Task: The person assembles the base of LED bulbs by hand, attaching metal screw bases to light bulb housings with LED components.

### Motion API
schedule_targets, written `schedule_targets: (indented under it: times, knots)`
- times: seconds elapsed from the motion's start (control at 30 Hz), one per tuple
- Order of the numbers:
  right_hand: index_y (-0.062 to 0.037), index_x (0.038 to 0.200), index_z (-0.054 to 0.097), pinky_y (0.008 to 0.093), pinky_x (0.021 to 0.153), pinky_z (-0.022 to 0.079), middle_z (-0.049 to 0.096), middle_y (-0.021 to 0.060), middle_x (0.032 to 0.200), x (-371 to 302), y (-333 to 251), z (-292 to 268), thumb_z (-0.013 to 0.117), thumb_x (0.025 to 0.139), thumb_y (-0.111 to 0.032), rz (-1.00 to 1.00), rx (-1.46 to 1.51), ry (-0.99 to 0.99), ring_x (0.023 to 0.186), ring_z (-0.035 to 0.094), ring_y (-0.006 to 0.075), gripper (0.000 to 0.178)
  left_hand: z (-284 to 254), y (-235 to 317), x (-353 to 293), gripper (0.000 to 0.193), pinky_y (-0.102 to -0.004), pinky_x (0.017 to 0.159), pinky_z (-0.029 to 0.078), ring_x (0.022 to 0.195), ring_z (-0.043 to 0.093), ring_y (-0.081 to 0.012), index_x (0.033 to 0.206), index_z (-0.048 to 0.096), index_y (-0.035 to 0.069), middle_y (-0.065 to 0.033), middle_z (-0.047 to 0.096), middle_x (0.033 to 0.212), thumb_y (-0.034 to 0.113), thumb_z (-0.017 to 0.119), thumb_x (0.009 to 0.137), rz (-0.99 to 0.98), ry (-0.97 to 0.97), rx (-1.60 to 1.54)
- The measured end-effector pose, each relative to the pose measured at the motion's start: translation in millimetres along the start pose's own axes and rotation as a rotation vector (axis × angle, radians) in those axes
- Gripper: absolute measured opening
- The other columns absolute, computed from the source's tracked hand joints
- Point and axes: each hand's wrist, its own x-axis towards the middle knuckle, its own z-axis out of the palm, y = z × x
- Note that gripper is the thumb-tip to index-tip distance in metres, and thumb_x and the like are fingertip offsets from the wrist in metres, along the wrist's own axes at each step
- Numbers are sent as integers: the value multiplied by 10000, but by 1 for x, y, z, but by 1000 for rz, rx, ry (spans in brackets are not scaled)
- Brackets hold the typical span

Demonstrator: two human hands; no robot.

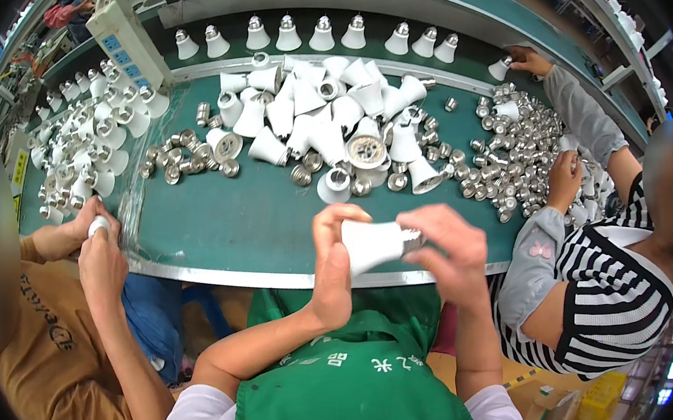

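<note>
Holding one bulb (372,244), lying sideways at lower centre of frame, between two hands. Left hand (331,263) has fingers and thumb curled round the wide white end. Right hand (452,249), blurred, has its fingertips pinching the metal cap (412,240). Handling estimate: light, stiff; smooth shell probably slippery, perhaps brittle if squeezed hard. Suggested hold: cradle the white body near its wide end, cap gripped by its sides.

A smooth white bulb body (371,245) lies sideways between the left hand (332,265) and right hand (454,254). A shiny silver screw cap (412,240) is at its thin right end.
</note>
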Motion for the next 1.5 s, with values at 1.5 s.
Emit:
schedule_targets:
  times: [1.5]
  knots:
    - [-10,961,494,205,530,372,497,53,820,36,90,0,461,620,77,524,563,531,643,471,107,354,-13,-4,77,554,-444,808,289,1020,422,-311,1118,497,167,-139,447,1119,212,711,609,611,-225,1388]
